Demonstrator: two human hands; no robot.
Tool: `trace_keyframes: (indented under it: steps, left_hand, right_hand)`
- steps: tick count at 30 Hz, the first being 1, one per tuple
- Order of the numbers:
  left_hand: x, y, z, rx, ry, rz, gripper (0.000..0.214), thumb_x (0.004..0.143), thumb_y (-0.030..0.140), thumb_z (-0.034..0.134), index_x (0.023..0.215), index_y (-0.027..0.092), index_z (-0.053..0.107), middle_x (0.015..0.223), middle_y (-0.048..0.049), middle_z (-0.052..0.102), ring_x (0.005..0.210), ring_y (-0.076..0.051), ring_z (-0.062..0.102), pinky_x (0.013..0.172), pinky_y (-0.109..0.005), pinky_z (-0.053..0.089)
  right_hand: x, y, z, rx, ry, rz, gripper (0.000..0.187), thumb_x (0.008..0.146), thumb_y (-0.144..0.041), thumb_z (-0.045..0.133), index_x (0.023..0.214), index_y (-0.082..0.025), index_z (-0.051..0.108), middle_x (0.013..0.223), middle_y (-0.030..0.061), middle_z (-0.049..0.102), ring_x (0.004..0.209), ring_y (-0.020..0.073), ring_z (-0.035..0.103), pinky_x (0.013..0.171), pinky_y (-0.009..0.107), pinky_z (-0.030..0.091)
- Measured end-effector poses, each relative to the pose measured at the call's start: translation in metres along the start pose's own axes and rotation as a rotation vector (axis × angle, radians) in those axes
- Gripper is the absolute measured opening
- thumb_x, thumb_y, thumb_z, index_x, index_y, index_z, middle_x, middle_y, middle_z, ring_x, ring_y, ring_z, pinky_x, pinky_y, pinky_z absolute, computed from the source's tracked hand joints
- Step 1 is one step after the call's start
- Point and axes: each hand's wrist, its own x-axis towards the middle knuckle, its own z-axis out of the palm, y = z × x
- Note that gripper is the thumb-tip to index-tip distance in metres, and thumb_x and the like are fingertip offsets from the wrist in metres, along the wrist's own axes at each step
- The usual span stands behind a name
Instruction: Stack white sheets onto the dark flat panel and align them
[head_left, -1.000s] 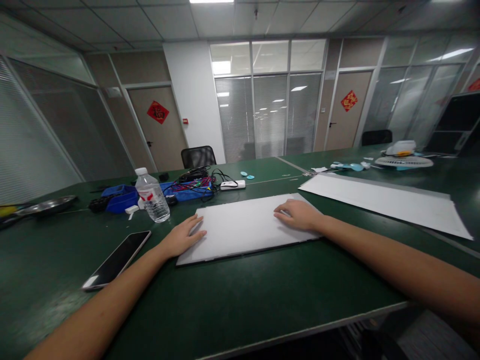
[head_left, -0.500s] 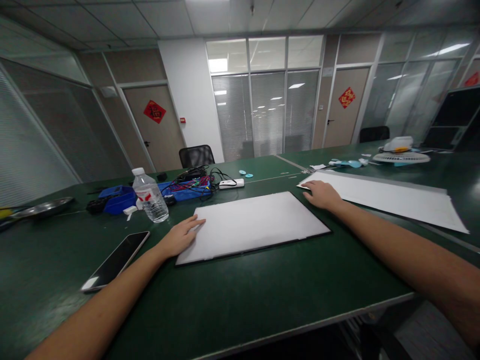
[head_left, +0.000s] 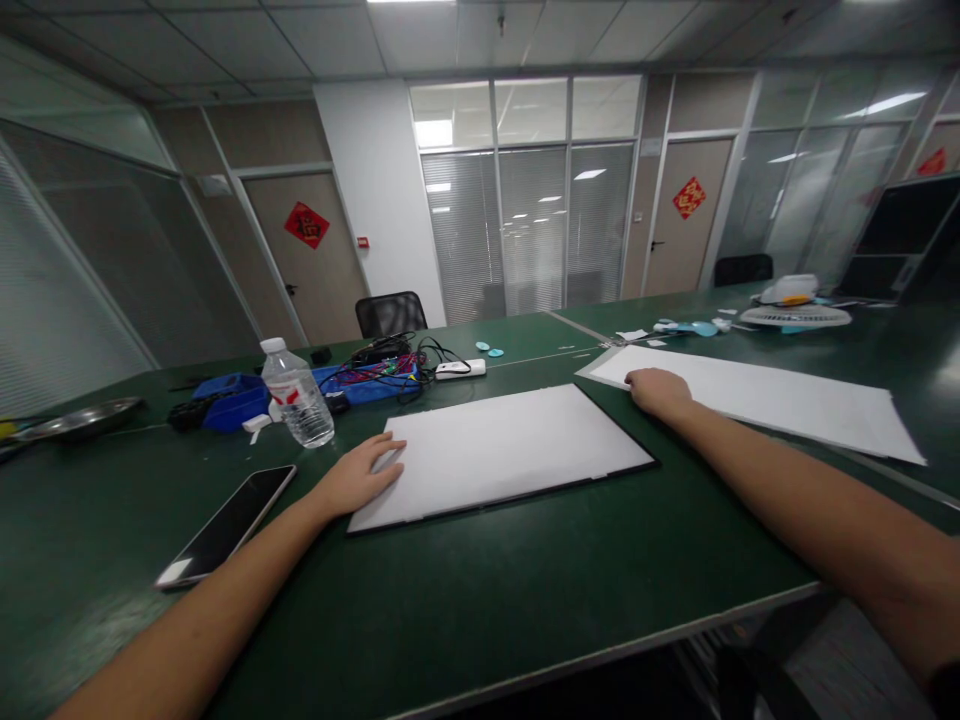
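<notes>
A flat white panel with a thin black edge [head_left: 502, 450] lies on the green table in front of me. My left hand [head_left: 365, 475] rests on its left edge with the fingers stretched out and apart. To the right, my right hand [head_left: 658, 392] is closed at the near edge of a white sheet [head_left: 780, 395], near its left end, with the fingertips curled in. This sheet lies on a stack of similar sheets, and a greyer sheet [head_left: 596, 368] shows beneath its left end.
Left of the panel lie a smartphone [head_left: 229, 525] and a water bottle [head_left: 298, 395]. Behind are a blue tray with tangled wires [head_left: 367, 380] and a white power strip [head_left: 460, 369]. A metal pan [head_left: 82, 420] is far left; a white fan [head_left: 795, 312] lies far right. The table's front edge [head_left: 600, 655] is near me.
My right hand has moved slightly right and closed its fingers on the white sheet. The top sheet has shifted, baring more of the one beneath. My left hand's fingers have spread a little.
</notes>
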Motion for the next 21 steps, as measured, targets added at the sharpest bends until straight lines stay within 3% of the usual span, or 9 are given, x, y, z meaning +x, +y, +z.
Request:
trace_keyframes:
  steps: [7, 11, 15, 19, 21]
  left_hand:
    - [0.0, 0.001, -0.001, -0.005, -0.005, 0.003, 0.068, 0.09, 0.064, 0.051, 0.143, 0.023, 0.061, 0.158, -0.0106, 0.049, 0.145, -0.032, 0.046, 0.122, -0.047, 0.033]
    - [0.0, 0.002, -0.002, -0.006, -0.008, 0.01, 0.069, 0.09, 0.065, 0.05, 0.144, 0.023, 0.06, 0.159, -0.0102, 0.048, 0.146, -0.033, 0.045, 0.123, -0.048, 0.032]
    - [-0.001, 0.002, -0.001, -0.008, -0.013, 0.01, 0.069, 0.09, 0.065, 0.049, 0.145, 0.023, 0.059, 0.16, -0.0104, 0.047, 0.147, -0.032, 0.044, 0.123, -0.049, 0.031]
    - [-0.001, 0.001, -0.001, -0.004, -0.015, 0.013, 0.069, 0.091, 0.065, 0.049, 0.145, 0.022, 0.059, 0.16, -0.0116, 0.046, 0.147, -0.032, 0.044, 0.123, -0.048, 0.03]
    - [-0.001, 0.001, -0.001, 0.001, -0.019, 0.018, 0.07, 0.092, 0.065, 0.048, 0.146, 0.022, 0.058, 0.16, -0.0123, 0.046, 0.147, -0.032, 0.043, 0.123, -0.048, 0.03]
  right_hand:
    - [-0.008, -0.017, 0.004, 0.001, -0.004, -0.078, 0.062, 0.096, -0.064, 0.045, 0.138, -0.022, 0.063, 0.135, 0.0199, 0.064, 0.12, 0.0367, 0.06, 0.096, 0.051, 0.046]
    - [-0.01, -0.015, 0.001, -0.003, -0.009, -0.05, 0.058, 0.098, -0.057, 0.045, 0.14, -0.021, 0.062, 0.134, 0.0206, 0.064, 0.117, 0.0373, 0.062, 0.092, 0.051, 0.048]
    - [-0.011, -0.011, -0.009, -0.006, 0.013, -0.02, 0.044, 0.099, -0.041, 0.044, 0.121, -0.016, 0.072, 0.121, 0.023, 0.07, 0.108, 0.035, 0.067, 0.087, 0.046, 0.049]
    - [-0.016, -0.014, -0.019, 0.008, 0.095, 0.008, 0.046, 0.102, -0.036, 0.034, 0.119, -0.012, 0.071, 0.113, 0.0248, 0.071, 0.101, 0.0328, 0.068, 0.085, 0.043, 0.048]
    - [-0.02, -0.02, -0.023, 0.06, 0.159, -0.071, 0.047, 0.104, -0.039, 0.031, 0.118, -0.014, 0.069, 0.111, 0.0212, 0.072, 0.099, 0.0307, 0.068, 0.084, 0.04, 0.047]
